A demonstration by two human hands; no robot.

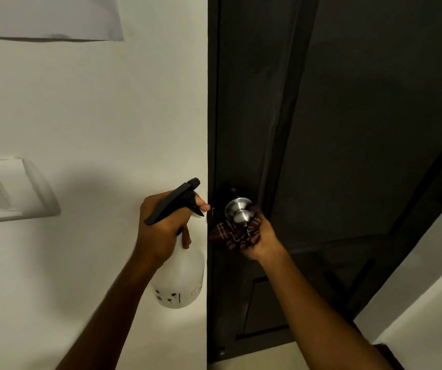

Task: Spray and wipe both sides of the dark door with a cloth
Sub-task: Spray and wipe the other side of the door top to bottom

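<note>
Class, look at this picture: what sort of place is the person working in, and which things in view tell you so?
Probably a room doorway inside a home or flat. A dark panelled door with a round metal knob meets a plain white wall that carries a light switch plate, and pale floor shows below.

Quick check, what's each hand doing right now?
Left hand: closed around the spray bottle, finger on its trigger.
Right hand: closed on the checked cloth, held at the door knob.
</note>
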